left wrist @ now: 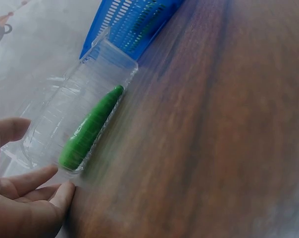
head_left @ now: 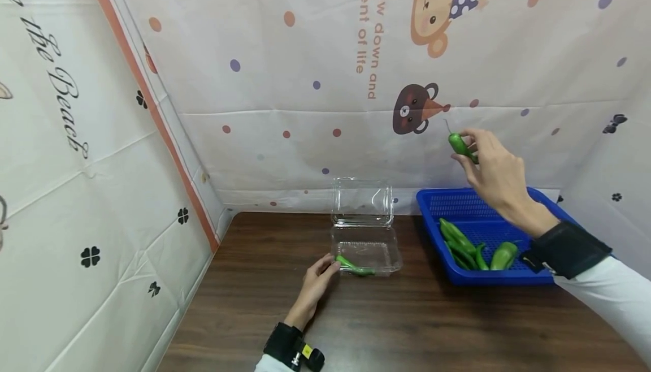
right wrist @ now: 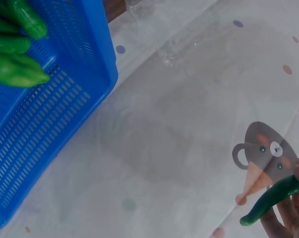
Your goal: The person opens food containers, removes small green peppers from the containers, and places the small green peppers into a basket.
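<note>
While the right hand (head_left: 495,174) is pinching a small curved green chili pepper (head_left: 460,146) up in the air, its fingers (right wrist: 283,218) are gripping the lower end, so the stem tip is sticking out above them. Well below the fingers, the blue perforated plastic basket (head_left: 508,279) is holding more green peppers (head_left: 470,247). The left hand (head_left: 316,281) is lying relaxed on the dark wooden tabletop (head_left: 407,327), fingertips touching the clear plastic clamshell box (head_left: 366,247), grasping nothing. One green pepper (left wrist: 90,130) is already lying inside, along the near wall. My take: keep steadying that flimsy box and bring the pepper down lengthwise beside the first one.
</note>
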Demonstrator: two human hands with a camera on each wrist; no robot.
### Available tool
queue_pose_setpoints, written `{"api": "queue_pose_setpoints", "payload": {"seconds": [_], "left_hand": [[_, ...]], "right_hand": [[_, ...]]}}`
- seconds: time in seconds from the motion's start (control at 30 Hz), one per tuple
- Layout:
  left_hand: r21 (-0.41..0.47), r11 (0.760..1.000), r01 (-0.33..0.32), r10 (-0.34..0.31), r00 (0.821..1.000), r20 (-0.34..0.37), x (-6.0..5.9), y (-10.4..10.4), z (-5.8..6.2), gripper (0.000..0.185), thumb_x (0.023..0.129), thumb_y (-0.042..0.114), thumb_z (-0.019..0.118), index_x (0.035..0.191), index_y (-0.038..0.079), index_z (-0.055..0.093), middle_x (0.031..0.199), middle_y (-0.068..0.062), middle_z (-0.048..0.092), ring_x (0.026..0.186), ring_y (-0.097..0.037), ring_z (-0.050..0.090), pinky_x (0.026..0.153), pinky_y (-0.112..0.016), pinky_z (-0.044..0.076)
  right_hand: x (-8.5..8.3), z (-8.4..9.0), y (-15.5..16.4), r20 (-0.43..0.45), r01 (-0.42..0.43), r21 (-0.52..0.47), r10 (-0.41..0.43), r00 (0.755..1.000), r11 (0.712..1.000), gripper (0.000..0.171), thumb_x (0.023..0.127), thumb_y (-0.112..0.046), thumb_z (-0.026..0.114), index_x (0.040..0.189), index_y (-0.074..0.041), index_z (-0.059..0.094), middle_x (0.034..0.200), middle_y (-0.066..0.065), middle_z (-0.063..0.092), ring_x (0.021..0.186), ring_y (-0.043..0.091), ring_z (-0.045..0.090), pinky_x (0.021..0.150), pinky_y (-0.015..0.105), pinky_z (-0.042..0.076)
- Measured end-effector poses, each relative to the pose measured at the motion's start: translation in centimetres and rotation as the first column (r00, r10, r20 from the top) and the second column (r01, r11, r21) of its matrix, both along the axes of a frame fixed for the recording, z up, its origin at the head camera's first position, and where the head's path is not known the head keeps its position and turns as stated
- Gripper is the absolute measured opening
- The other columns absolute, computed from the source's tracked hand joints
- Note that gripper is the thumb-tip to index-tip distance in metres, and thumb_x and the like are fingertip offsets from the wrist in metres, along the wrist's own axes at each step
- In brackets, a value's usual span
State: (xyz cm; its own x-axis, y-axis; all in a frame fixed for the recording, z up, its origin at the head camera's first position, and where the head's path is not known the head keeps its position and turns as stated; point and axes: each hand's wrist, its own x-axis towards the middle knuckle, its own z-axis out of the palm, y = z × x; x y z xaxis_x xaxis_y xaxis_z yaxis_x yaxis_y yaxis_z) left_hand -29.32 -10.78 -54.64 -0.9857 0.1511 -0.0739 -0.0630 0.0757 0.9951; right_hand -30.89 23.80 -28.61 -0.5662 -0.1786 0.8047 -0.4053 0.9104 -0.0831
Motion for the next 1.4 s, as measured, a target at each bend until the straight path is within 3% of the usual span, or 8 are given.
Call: {"api": "queue_pose_setpoints", "payload": {"seconds": [0.2,0.57,1.03,1.4], "left_hand": [[-0.001,1.000,0.010,-0.010,1.000,0.000,0.0,0.0,0.0,0.064,0.102,0.043,0.061,0.152,0.005,0.048,0.159,-0.019,0.043,0.149,-0.040,0.037,0.119,-0.058,0.038],[-0.001,1.000,0.023,-0.023,1.000,0.007,0.2,0.0,0.1,0.066,0.101,0.045,0.062,0.152,0.006,0.047,0.160,-0.019,0.043,0.149,-0.040,0.037,0.119,-0.059,0.037],[-0.001,1.000,-0.009,0.009,1.000,0.007,-0.1,0.1,0.1,0.059,0.102,0.041,0.062,0.149,0.006,0.052,0.162,-0.015,0.040,0.150,-0.040,0.036,0.119,-0.059,0.037],[-0.010,1.000,-0.008,0.008,1.000,0.013,-0.1,0.1,0.1,0.062,0.101,0.044,0.063,0.149,0.006,0.052,0.163,-0.013,0.039,0.150,-0.039,0.036,0.120,-0.058,0.037]], "right_hand": [[0.0,0.1,0.7,0.031,0.012,-0.030,-0.011,0.999,0.999,0.044,0.095,-0.009,0.073,0.133,0.001,0.055,0.106,0.026,0.066,0.083,0.043,0.070,0.060,0.062,0.056],[-0.2,-1.4,2.7,0.084,0.033,-0.042,-0.029,0.996,0.999,0.046,0.093,-0.007,0.074,0.134,0.003,0.055,0.105,0.026,0.067,0.080,0.042,0.069,0.055,0.058,0.054],[-0.6,-2.9,4.9,0.163,0.080,-0.058,-0.070,0.984,0.995,0.042,0.093,-0.009,0.074,0.130,0.005,0.057,0.104,0.028,0.066,0.081,0.043,0.068,0.055,0.056,0.052],[-0.5,-5.3,6.1,0.252,0.083,-0.023,-0.075,0.965,0.996,0.040,0.094,-0.008,0.072,0.128,0.006,0.055,0.103,0.030,0.066,0.077,0.042,0.069,0.045,0.041,0.048]]}}
